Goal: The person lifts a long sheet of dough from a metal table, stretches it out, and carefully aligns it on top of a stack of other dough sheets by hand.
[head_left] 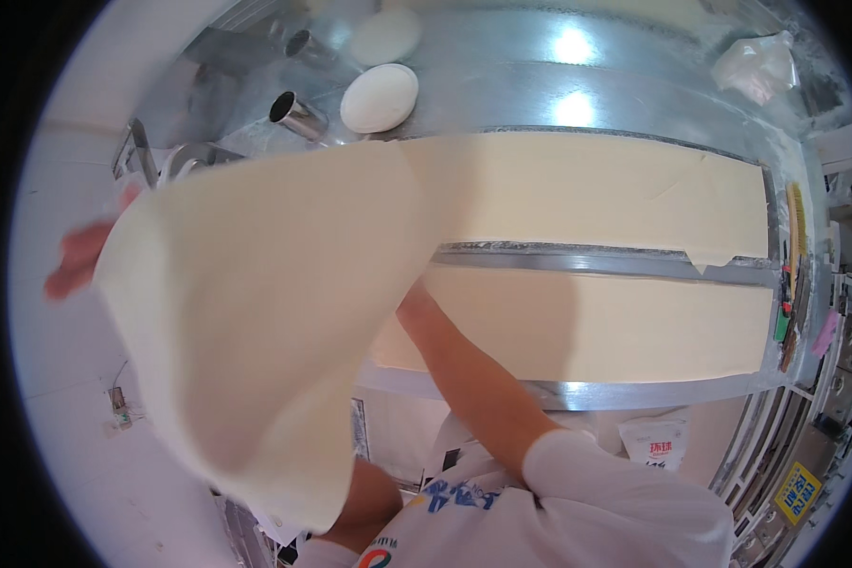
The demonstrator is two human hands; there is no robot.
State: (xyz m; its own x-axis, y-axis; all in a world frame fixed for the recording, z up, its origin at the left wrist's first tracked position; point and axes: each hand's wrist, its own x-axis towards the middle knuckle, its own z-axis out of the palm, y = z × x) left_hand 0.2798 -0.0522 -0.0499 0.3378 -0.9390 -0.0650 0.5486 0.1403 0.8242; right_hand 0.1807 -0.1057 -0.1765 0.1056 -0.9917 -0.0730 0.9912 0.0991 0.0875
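A large, pale sheet of dough (265, 303) hangs raised in front of me on the left, its lower end drooping below the table's front edge. My left hand (80, 256) shows past the sheet's left edge, blurred, with the sheet hanging from it; most of that arm is behind the dough. My right forearm (473, 369) reaches up and left, and the right hand is hidden behind the sheet. Two long flat strips of dough lie on the steel table, a far strip (596, 189) and a near strip (663, 327). The far strip has a torn flap at its front edge.
A metal cylinder (298, 115) and a white round dish (379, 98) stand at the back left. A clear plastic bag (755, 68) lies back right. A brush (797, 222) and slim tools line the table's right edge. Below the front edge is a white printed bag (655, 440).
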